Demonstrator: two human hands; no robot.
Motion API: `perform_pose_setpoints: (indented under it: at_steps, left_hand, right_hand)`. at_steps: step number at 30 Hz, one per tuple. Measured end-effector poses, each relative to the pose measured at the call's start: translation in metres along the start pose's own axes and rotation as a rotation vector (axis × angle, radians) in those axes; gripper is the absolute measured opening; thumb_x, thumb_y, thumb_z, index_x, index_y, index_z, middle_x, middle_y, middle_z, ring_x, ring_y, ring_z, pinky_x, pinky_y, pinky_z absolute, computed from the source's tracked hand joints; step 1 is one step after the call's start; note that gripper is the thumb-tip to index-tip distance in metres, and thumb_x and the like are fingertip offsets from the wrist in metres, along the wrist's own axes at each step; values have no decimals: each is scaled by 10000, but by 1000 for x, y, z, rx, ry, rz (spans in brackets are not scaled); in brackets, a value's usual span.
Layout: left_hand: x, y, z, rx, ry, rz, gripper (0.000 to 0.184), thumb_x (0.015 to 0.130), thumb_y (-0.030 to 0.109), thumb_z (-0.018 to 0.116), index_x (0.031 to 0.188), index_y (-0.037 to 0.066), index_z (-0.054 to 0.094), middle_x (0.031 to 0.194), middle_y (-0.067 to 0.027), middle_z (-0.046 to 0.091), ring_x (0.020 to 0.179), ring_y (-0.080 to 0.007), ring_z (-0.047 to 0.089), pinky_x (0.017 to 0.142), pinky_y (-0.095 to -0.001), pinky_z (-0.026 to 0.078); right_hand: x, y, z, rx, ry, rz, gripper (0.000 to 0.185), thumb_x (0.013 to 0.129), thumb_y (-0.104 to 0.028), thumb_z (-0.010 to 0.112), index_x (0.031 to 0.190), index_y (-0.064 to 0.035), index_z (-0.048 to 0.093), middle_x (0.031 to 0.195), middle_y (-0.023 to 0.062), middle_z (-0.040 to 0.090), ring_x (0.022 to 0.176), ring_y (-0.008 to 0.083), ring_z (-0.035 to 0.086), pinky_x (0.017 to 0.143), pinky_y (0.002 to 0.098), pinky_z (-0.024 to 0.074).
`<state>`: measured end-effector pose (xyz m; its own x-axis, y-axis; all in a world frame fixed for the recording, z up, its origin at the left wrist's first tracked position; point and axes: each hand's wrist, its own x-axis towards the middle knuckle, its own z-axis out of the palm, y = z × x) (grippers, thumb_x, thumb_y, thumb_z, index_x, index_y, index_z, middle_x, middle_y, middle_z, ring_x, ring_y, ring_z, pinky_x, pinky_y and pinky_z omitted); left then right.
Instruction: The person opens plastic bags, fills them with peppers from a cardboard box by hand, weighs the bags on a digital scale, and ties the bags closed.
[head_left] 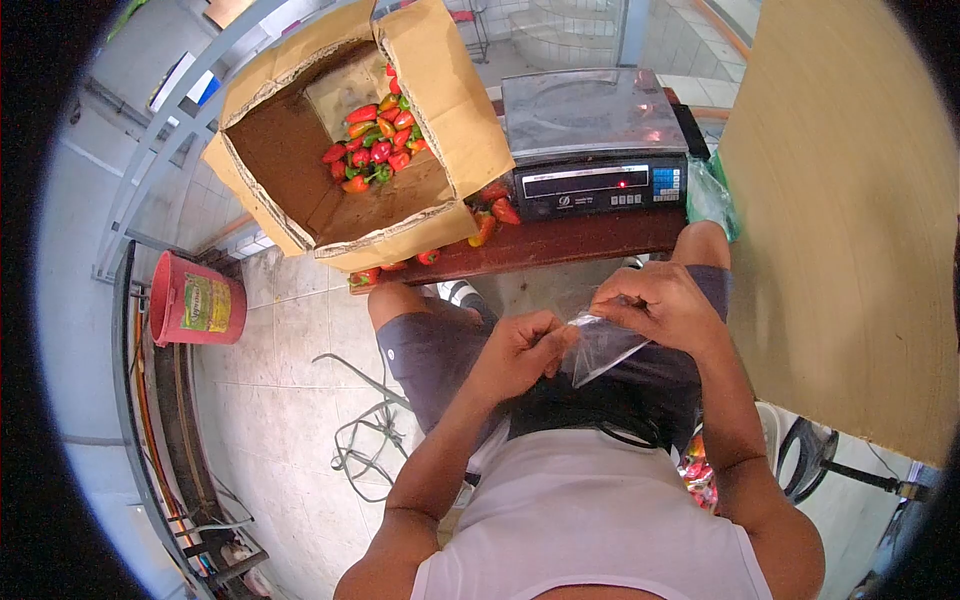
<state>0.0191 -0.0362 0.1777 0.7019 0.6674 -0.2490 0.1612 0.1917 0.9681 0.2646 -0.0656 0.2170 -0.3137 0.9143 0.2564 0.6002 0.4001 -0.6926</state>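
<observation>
A clear plastic bag (603, 348) is stretched between my two hands above my lap. My left hand (522, 352) pinches its left edge, and my right hand (655, 303) pinches its upper right part. Beyond them, a digital scale (585, 115) rests on a dark red bench (600, 236), its metal plate bare. To the left of the scale, an open cardboard box (450, 95) holds several red and orange peppers (380, 150). More peppers (484, 228) lie on the bench between box and scale and along the box's lower edge.
A red bucket (200, 298) stands on the floor at the left. Green strapping (375, 440) lies tangled on the tiles. A large tan board (850, 210) fills the right side. Green plastic (712, 200) sits beside the scale, and colourful packets (698, 475) are below my right arm.
</observation>
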Motion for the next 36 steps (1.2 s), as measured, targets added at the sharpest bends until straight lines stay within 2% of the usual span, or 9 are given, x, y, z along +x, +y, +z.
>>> perform_pose_setpoints:
  at_steps: [1, 4, 8, 10, 16, 19, 25, 28, 36]
  left_hand:
    - [0, 2, -1, 93, 7, -42, 94, 968, 109, 672, 941, 23, 646, 760, 7, 637, 675, -69, 580, 598, -238, 460]
    - [4, 3, 20, -326, 174, 166, 98, 970, 111, 672, 900, 45, 657, 712, 48, 586, 645, -41, 535, 584, -219, 430]
    - [0, -5, -4, -27, -57, 39, 90, 915, 21, 703, 977, 27, 638, 868, -6, 649, 736, -69, 595, 642, -225, 475]
    - [1, -5, -6, 41, -81, -5, 132, 906, 5, 702, 1018, 23, 635, 919, -16, 653, 797, -82, 603, 695, -234, 487]
    - [6, 13, 9, -117, 457, 291, 40, 899, -2, 700, 932, 19, 705, 843, -4, 670, 799, -88, 610, 725, -248, 491]
    - [4, 20, -4, 235, 62, 397, 57, 901, 2, 703, 955, 14, 717, 880, -1, 684, 798, -86, 613, 732, -238, 496]
    - [3, 15, -2, 103, 24, 58, 77, 933, 62, 698, 977, 6, 728, 827, 1, 690, 722, -55, 594, 643, -219, 466]
    - [6, 11, 7, -160, 37, 108, 83, 955, 83, 677, 952, 12, 719, 767, 22, 658, 683, -36, 563, 603, -213, 438]
    - [16, -9, 1, -40, -20, 51, 93, 966, 90, 660, 939, 6, 685, 773, 16, 647, 689, -54, 574, 626, -228, 466]
  right_hand:
    - [0, -1, 0, 1, 7, -2, 135, 824, -172, 783, 888, -82, 706, 832, 59, 716, 661, 238, 662, 595, 354, 481]
    - [1, -3, -1, 3, 27, -23, 141, 815, -180, 790, 886, -89, 710, 825, 54, 714, 657, 239, 658, 597, 360, 480]
    - [3, -5, 0, -6, 29, -19, 169, 833, -273, 758, 870, -122, 691, 803, 68, 692, 688, 307, 665, 608, 426, 500]
    - [3, -7, -2, -42, 29, -19, 159, 804, -223, 792, 872, -104, 712, 802, 58, 705, 648, 263, 643, 607, 383, 482]
    - [4, -8, -4, -95, 22, -41, 176, 819, -292, 767, 859, -133, 703, 776, 64, 691, 662, 308, 651, 614, 430, 490]
    - [6, -10, -4, -109, 39, -73, 169, 818, -288, 768, 863, -135, 712, 778, 57, 698, 670, 295, 652, 628, 423, 487]
    - [10, -6, -3, -115, 98, -97, 156, 814, -274, 769, 856, -132, 721, 794, 52, 712, 719, 268, 670, 668, 409, 493]
    - [9, -5, -2, -122, 122, -86, 159, 813, -276, 770, 849, -129, 721, 807, 46, 719, 741, 257, 681, 690, 409, 502]
    - [9, 4, 4, -124, 92, -47, 172, 827, -294, 768, 858, -130, 724, 845, 27, 732, 768, 245, 689, 728, 404, 516]
